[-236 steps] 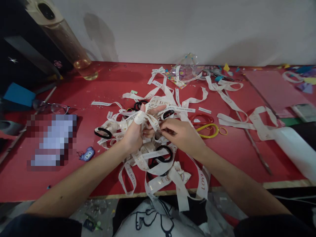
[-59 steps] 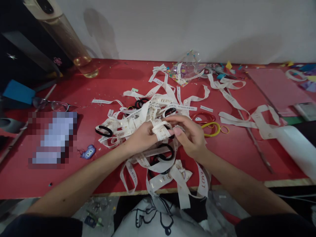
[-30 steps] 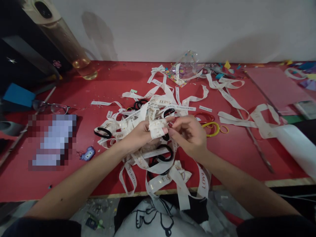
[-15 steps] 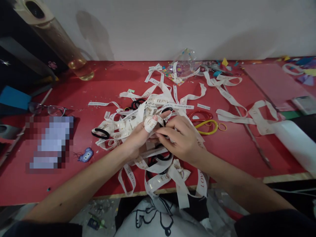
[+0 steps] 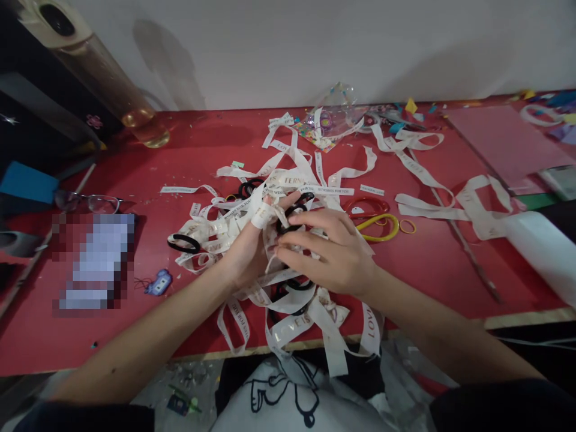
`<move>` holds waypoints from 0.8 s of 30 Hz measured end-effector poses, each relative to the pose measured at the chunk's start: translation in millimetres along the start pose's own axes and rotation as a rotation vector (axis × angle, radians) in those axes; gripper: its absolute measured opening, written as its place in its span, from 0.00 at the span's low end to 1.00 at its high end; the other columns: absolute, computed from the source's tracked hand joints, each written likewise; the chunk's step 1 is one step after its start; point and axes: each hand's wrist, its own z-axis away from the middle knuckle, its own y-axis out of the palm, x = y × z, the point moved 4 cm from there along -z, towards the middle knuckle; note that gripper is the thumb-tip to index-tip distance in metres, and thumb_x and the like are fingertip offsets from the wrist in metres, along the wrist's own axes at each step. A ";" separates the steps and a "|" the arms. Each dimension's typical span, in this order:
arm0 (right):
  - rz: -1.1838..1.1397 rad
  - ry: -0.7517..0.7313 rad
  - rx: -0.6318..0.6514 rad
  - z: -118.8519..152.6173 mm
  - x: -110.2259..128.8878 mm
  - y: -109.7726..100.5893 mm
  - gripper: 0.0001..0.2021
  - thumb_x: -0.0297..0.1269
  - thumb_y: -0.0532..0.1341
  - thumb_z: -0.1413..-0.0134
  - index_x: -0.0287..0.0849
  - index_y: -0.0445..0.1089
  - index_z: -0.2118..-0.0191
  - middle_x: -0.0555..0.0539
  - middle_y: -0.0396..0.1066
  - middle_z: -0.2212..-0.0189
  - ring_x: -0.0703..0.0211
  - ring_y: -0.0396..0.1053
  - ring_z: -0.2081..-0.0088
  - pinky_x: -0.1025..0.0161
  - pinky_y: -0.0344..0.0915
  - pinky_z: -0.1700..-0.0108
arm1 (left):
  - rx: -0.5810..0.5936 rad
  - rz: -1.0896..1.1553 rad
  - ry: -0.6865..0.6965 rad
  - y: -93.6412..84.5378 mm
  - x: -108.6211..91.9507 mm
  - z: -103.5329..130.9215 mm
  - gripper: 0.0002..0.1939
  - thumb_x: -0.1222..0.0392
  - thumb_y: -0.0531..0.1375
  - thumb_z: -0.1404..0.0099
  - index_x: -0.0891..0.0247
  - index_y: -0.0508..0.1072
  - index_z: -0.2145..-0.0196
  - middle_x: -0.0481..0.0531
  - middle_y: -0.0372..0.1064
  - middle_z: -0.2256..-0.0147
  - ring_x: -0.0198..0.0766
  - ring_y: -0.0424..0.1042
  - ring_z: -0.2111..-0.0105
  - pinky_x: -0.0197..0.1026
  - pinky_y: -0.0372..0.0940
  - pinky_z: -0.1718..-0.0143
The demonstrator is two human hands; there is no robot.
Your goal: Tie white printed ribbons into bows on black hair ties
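My left hand [image 5: 245, 255] is held over a heap of white printed ribbons [image 5: 288, 180], palm turned toward my right hand. A white ribbon [image 5: 261, 215] is wound round its thumb and runs between the fingers, which are partly hidden. My right hand [image 5: 339, 255] reaches in from the right, its bent fingers somewhat apart. Its fingertips meet a narrow end of that ribbon against my left palm; the right thumb is hidden. A black hair tie [image 5: 292, 221] shows between the hands. Another black hair tie [image 5: 183, 243] lies at the heap's left side.
A red-handled loop [image 5: 369, 207] and a yellow loop [image 5: 380, 228] lie right of the heap. Left are a phone [image 5: 101, 258], glasses [image 5: 101, 203] and a tall bottle [image 5: 108, 84]. A thin stick [image 5: 468, 252] and pink sheet [image 5: 504, 144] lie right on the red table [image 5: 180, 336].
My right fingers have spread from a pinch and moved slightly left and down. My left hand has shifted a little left, its thumb still wrapped in ribbon. The black hair tie between them shows more.
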 end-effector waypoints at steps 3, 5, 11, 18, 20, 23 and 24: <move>0.026 0.121 -0.039 1.3 -3.7 4.9 0.08 0.29 0.64 0.42 0.52 0.75 0.62 0.53 0.79 0.59 0.49 0.70 0.48 0.49 0.65 0.46 | -0.026 0.059 -0.038 0.4 0.9 0.9 0.23 0.38 0.55 0.32 0.49 0.74 0.46 0.46 0.74 0.57 0.32 0.70 0.67 0.32 0.67 0.67; 0.040 0.127 -0.034 0.3 -3.4 6.5 0.08 0.29 0.64 0.42 0.52 0.75 0.62 0.52 0.79 0.57 0.48 0.69 0.47 0.49 0.66 0.48 | -0.051 0.071 -0.056 0.2 2.6 1.1 0.20 0.41 0.56 0.32 0.48 0.75 0.48 0.45 0.73 0.55 0.31 0.70 0.65 0.31 0.68 0.66; 0.036 0.125 -0.048 -4.1 -1.8 4.0 0.05 0.30 0.64 0.41 0.49 0.74 0.62 0.53 0.79 0.56 0.48 0.71 0.49 0.51 0.67 0.51 | -0.023 0.083 0.014 4.2 7.3 2.3 0.21 0.43 0.57 0.31 0.48 0.73 0.44 0.46 0.71 0.49 0.34 0.70 0.56 0.33 0.69 0.58; -0.004 0.212 -0.025 -2.9 -2.0 9.4 0.06 0.32 0.62 0.38 0.52 0.75 0.62 0.55 0.78 0.56 0.49 0.71 0.48 0.51 0.66 0.51 | -0.017 0.114 0.029 8.1 7.5 2.6 0.23 0.43 0.55 0.31 0.51 0.71 0.43 0.48 0.70 0.45 0.38 0.71 0.50 0.35 0.69 0.54; -0.040 0.233 -0.031 -3.1 -2.5 10.8 0.06 0.32 0.63 0.38 0.51 0.76 0.63 0.53 0.79 0.59 0.49 0.72 0.50 0.51 0.66 0.51 | -0.039 0.072 0.007 6.6 8.0 3.1 0.23 0.43 0.55 0.31 0.51 0.70 0.43 0.48 0.71 0.47 0.39 0.71 0.51 0.36 0.70 0.57; -0.106 0.220 -0.038 -4.5 -4.2 12.2 0.06 0.30 0.63 0.40 0.49 0.75 0.65 0.50 0.78 0.63 0.48 0.71 0.53 0.51 0.66 0.52 | -0.049 0.006 -0.056 3.6 11.7 2.6 0.22 0.42 0.56 0.31 0.51 0.72 0.45 0.48 0.73 0.51 0.39 0.72 0.55 0.38 0.72 0.60; -0.129 0.210 -0.031 -5.0 -5.2 12.9 0.05 0.30 0.63 0.40 0.48 0.75 0.65 0.50 0.78 0.64 0.48 0.71 0.53 0.51 0.67 0.51 | -0.065 0.008 -0.064 2.0 13.1 1.6 0.21 0.43 0.56 0.32 0.53 0.73 0.47 0.48 0.73 0.55 0.38 0.72 0.58 0.37 0.71 0.62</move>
